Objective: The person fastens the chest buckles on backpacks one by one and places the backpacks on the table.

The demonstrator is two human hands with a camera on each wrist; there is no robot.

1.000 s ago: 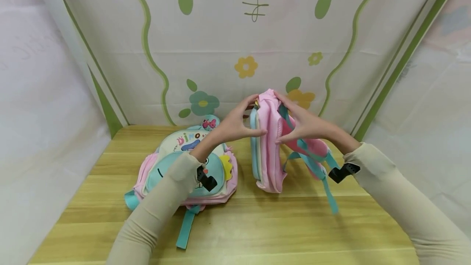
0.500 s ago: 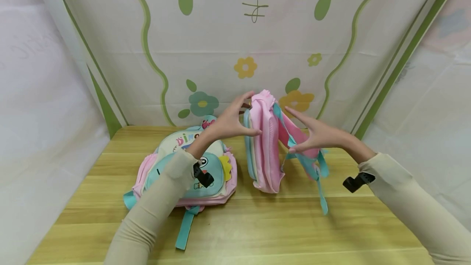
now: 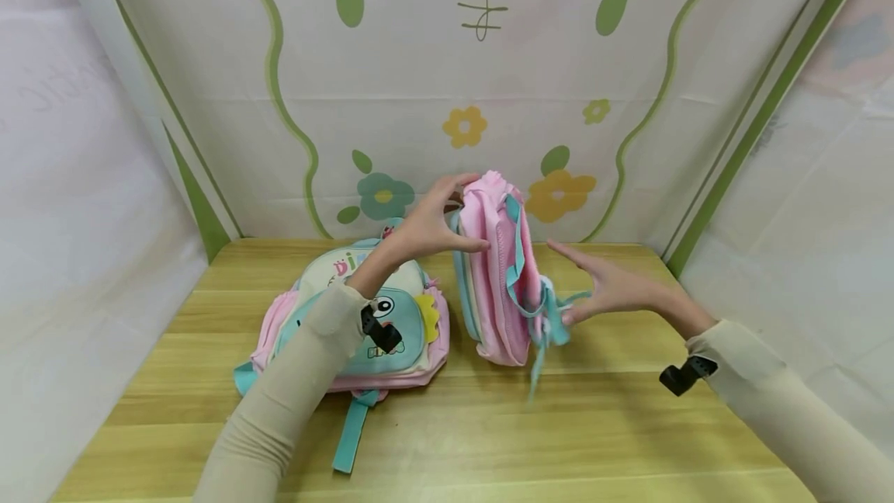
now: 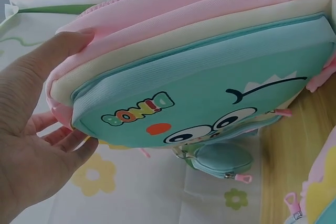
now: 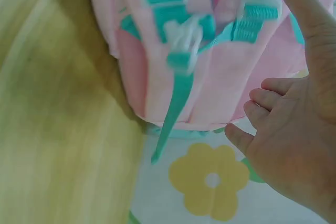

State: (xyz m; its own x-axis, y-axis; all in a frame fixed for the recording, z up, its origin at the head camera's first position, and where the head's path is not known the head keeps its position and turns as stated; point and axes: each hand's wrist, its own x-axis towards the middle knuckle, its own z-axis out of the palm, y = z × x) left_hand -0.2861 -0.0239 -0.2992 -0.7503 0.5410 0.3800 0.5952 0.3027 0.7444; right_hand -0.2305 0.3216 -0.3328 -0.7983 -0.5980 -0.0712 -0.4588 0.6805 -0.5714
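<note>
Two hands were set to the upright bag (image 3: pixel 482 278) a second ago; now the right hand (image 3: pixel 618 287) has been drawn off and the straps (image 3: pixel 518 254) have swung nearer the bag's back, leaving it held by the left hand (image 3: pixel 427 229) alone, on the table (image 3: pixel 489 433) beside a second bag (image 3: pixel 412 320). Its side is pinched between thumb and fingers; the right is spread and empty, strap contact unclear.

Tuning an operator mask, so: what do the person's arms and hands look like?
Left sleeve and right sleeve: long, plain cream-beige fabric, some wrinkling, no print visible. A small black device sits at each wrist, left unit and right unit; no cable shows. Left hand and right hand are bare: no gloves or rings visible.
</note>
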